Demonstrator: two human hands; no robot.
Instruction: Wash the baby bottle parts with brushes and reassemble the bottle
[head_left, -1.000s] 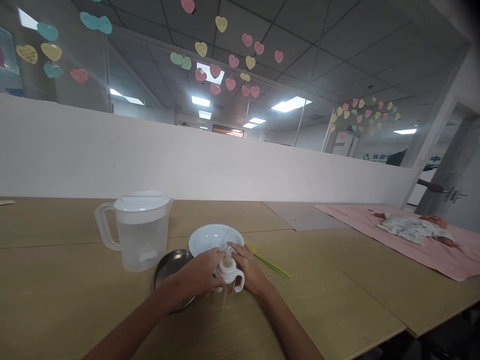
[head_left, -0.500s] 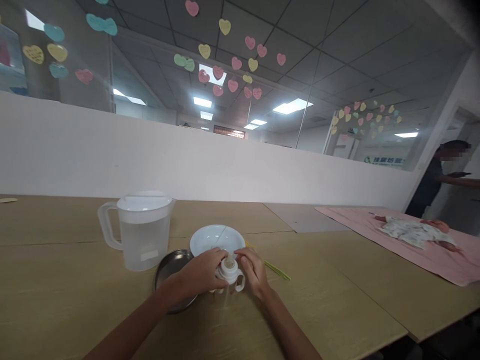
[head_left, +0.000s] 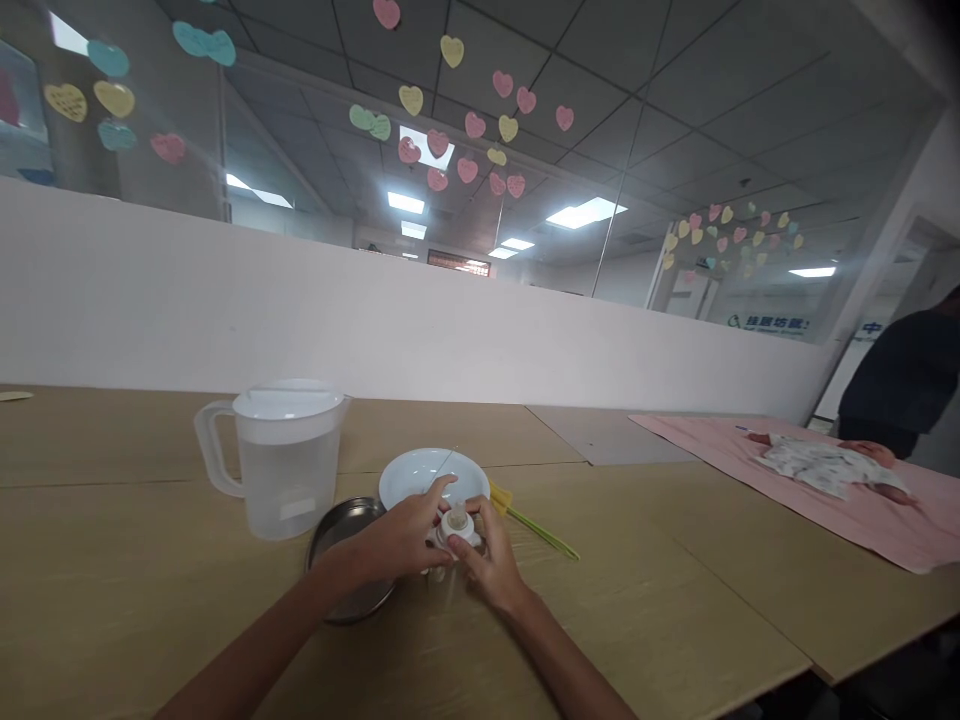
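Between my two hands is a small white bottle [head_left: 457,524] with handles and a pale teat on top. My left hand [head_left: 409,532] grips its left side, index finger raised. On the right, the thumb and fingers of my right hand [head_left: 491,560] close around the white collar. Just behind them sits a white bowl [head_left: 409,472] with a thin stick leaning in it. A steel tray [head_left: 319,545] lies under my left forearm, partly hidden. Beside my right hand rests a yellow-green brush-like tool [head_left: 541,535].
A clear lidded pitcher [head_left: 289,470] of liquid stands at the left. At the far right a doll [head_left: 817,465] in patterned clothes lies on a pink cloth [head_left: 697,450]. Behind it, a person in dark clothes [head_left: 896,380] stands. A white wall [head_left: 450,345] borders the table.
My right hand has moved from the handle side onto the bottle's collar. My left index finger has lifted. The person at the right has turned and moved closer to the frame's edge.
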